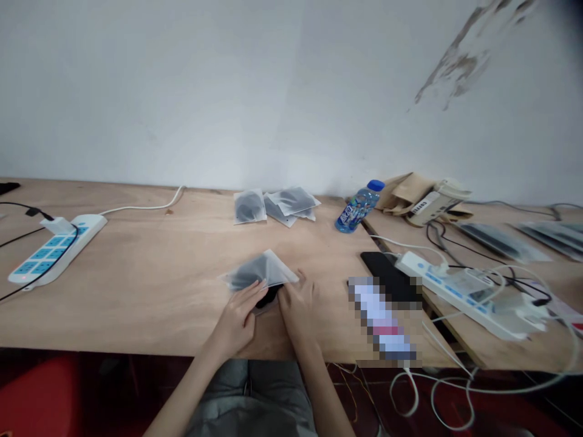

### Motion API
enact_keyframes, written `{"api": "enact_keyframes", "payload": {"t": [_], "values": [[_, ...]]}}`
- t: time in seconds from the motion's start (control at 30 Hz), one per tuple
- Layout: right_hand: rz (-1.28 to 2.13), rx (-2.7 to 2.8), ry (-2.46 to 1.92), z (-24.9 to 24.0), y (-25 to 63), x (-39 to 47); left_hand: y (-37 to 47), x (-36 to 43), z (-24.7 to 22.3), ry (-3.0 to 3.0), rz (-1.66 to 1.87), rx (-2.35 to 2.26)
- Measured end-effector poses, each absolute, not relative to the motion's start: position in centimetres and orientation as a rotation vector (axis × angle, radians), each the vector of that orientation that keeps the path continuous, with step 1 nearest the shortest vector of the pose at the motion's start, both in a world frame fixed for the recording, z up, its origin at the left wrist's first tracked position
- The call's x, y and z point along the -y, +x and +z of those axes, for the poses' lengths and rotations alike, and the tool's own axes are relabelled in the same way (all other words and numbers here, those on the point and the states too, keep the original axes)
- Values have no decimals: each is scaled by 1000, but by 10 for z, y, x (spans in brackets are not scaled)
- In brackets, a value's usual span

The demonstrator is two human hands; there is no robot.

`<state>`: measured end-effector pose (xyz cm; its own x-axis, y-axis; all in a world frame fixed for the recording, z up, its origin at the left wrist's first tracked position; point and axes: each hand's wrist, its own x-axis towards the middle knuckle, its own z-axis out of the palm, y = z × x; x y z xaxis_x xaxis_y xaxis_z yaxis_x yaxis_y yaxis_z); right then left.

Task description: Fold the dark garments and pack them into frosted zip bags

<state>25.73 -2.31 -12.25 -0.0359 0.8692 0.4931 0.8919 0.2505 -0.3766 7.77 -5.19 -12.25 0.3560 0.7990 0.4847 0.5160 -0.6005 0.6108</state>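
A frosted plastic bag [262, 269] lies on the wooden table in front of me, with a dark shape showing through it. At its near edge a soft-looking black item [269, 296] sticks out; I cannot make out its kind. My left hand [239, 311] is on the bag's near left edge, its fingers together over the plastic and the thumb close to the black item. Around the bag's right corner my right hand [297, 298] is closed, fingers bent and partly hidden from view.
Several similar filled bags [291, 203] lie near the wall. A blue-capped bottle [359, 207] stands tilted-looking beside a paper bag [401, 193]. Power strips [59, 249] sit on both sides. A blurred-out phone [380, 318] and a black phone-like slab [387, 276] lie right, among cables.
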Motion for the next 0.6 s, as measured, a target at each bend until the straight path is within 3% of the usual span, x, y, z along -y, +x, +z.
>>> {"api": "enact_keyframes", "payload": {"t": [0.4, 0.6], "values": [[428, 1637, -1527, -128, 252, 32, 115, 85, -104, 2141, 1112, -1344], [745, 1191, -1477, -136, 242, 58, 107, 17, -71, 2209, 1038, -1218]]}}
